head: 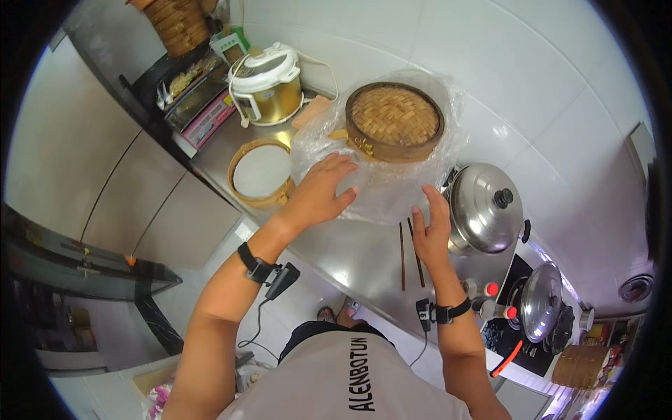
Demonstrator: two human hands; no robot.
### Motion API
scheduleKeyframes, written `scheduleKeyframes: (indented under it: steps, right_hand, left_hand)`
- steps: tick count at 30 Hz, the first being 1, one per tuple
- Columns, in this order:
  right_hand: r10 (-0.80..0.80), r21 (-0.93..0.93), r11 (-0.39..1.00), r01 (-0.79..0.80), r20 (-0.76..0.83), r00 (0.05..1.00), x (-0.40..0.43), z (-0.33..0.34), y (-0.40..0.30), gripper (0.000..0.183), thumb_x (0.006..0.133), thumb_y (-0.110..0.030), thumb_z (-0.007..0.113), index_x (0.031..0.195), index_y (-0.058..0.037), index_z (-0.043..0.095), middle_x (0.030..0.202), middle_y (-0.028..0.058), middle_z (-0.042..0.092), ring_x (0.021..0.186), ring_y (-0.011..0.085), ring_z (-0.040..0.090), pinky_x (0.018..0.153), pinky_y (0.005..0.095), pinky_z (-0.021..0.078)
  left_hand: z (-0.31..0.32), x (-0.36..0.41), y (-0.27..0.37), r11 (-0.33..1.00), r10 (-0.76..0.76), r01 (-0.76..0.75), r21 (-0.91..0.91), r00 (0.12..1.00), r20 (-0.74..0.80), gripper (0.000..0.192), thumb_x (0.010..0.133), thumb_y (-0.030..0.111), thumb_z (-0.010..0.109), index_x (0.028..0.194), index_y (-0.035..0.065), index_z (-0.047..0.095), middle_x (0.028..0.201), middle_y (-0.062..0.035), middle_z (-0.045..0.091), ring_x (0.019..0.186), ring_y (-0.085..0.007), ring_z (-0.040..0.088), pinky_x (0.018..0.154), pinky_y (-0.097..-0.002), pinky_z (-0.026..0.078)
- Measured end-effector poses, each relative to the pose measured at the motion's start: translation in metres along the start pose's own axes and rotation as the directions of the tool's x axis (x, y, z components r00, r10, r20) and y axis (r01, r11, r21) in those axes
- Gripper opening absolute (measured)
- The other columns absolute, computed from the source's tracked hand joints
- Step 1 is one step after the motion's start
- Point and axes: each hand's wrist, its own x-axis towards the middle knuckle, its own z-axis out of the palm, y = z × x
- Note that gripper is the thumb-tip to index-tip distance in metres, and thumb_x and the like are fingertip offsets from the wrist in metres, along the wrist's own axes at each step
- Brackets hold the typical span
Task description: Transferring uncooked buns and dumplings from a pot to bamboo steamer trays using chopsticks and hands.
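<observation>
On the steel counter, a round bamboo steamer with a woven lid (396,115) rests on a spread clear plastic bag (383,194). My left hand (320,191), fingers apart, is over the bag's left part; whether it touches the film is hard to tell. At the bag's right edge, my right hand (433,226) is held with thumb and fingers apart, holding nothing. Left of my left hand stands an open bamboo steamer basket (236,184) with a white liner (262,170) inside. Two dark chopsticks (402,257) lie apart beside my right hand.
A lidded steel pot (485,210) stands right of my right hand, with red-capped bottles (480,289) nearer me. Beyond is a stove (517,325) bearing a lidded pan (541,302). An electric pressure cooker (268,89) and stacked bamboo steamers (178,26) are at the back left.
</observation>
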Motion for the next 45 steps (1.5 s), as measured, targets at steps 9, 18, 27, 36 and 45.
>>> scheduleKeyframes:
  steps: [9,18,27,36,45]
  right_hand:
    - [0.442,-0.493,0.858,-0.144,0.567,0.694,-0.008,0.019,0.082,0.034,0.089,-0.024,0.065,0.116,-0.0043,0.065,0.101,0.0214,0.069,0.1,0.0372,0.065,0.103,0.0514,0.0396]
    - [0.652,-0.221,0.74,-0.635,0.003,0.759,0.066,0.035,0.021,0.038,0.081,-0.018,0.074,0.112,0.0,0.066,0.106,0.0237,0.068,0.093,0.0342,0.069,0.083,0.0418,0.0534]
    - [0.751,-0.401,0.494,-0.772,-0.25,0.611,0.046,0.043,0.095,0.025,0.082,-0.02,0.066,0.096,-0.001,0.071,0.088,0.0216,0.071,0.082,0.0386,0.069,0.077,0.0463,0.0549]
    - [0.567,0.024,0.796,-0.605,-0.378,0.732,0.076,0.054,0.048,0.041,0.083,-0.008,0.064,0.124,-0.0037,0.062,0.099,0.0188,0.068,0.077,0.0324,0.067,0.076,0.0412,0.054]
    - [0.591,-0.305,0.697,-0.649,-0.269,0.76,0.083,0.043,0.085,0.02,0.084,-0.01,0.062,0.101,-0.0005,0.066,0.082,0.0181,0.069,0.077,0.035,0.068,0.075,0.0438,0.0537]
  left_hand:
    - [0.081,0.018,-0.02,0.999,0.043,-0.022,-0.042,0.773,0.633,0.046,0.087,0.025,0.067,0.124,-0.0017,0.061,0.119,-0.0211,0.065,0.112,-0.0375,0.06,0.102,-0.0432,0.045]
    - [0.022,0.087,-0.051,0.896,0.088,0.219,-0.387,0.765,0.637,0.034,0.089,0.017,0.061,0.118,-0.001,0.064,0.111,-0.0207,0.067,0.105,-0.0374,0.063,0.094,-0.0417,0.049]
    - [0.025,0.077,-0.134,0.942,0.256,-0.037,-0.333,0.721,0.644,0.033,0.091,0.017,0.061,0.118,-0.0015,0.063,0.115,-0.0202,0.066,0.106,-0.0334,0.065,0.091,-0.0382,0.05]
    - [0.001,0.119,-0.197,0.603,0.028,0.537,-0.589,0.724,0.689,0.04,0.104,0.026,0.044,0.134,0.0021,0.054,0.126,-0.0139,0.061,0.107,-0.025,0.063,0.091,-0.0417,0.054]
    - [0.021,0.181,-0.191,0.481,-0.22,0.591,-0.648,0.796,0.564,0.059,0.106,0.038,0.028,0.147,-0.0019,0.039,0.143,-0.0122,0.051,0.125,-0.0223,0.052,0.108,-0.0371,0.04]
